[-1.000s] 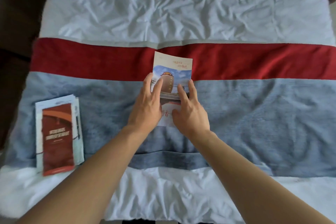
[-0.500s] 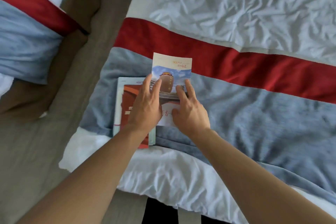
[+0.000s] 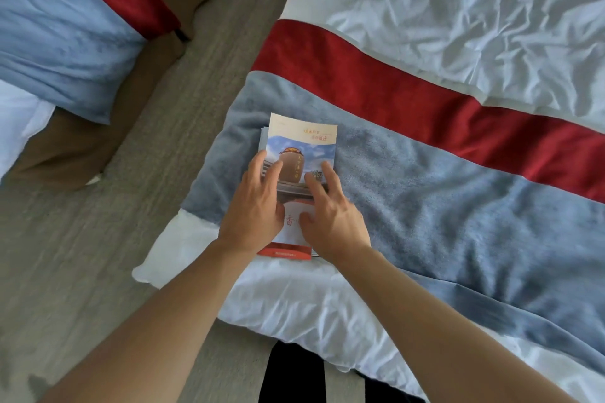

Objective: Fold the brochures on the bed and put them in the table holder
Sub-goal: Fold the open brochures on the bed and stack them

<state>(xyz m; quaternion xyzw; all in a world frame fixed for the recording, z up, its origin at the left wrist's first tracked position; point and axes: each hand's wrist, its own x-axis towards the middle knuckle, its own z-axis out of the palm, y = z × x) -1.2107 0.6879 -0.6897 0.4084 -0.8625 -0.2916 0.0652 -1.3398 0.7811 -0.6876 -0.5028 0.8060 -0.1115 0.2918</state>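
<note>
Pressed flat on the folded brochure (image 3: 299, 153) with the left hand (image 3: 253, 206) and the right hand (image 3: 330, 219), fingers (image 3: 268, 170) nearly straight and spread, gripping nothing. Lay under the fingers on the pile of brochures (image 3: 284, 252), on the bed (image 3: 425, 193), its top edge beyond the fingertips. Seen behind the wrists: a red edge of the pile.

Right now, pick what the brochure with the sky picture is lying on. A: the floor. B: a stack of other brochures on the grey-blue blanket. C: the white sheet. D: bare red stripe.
B: the sky-picture brochure sits on the stack of other brochures, whose red edge peeks out below, on the grey-blue blanket, with the left hand and right hand flat on it.
</note>
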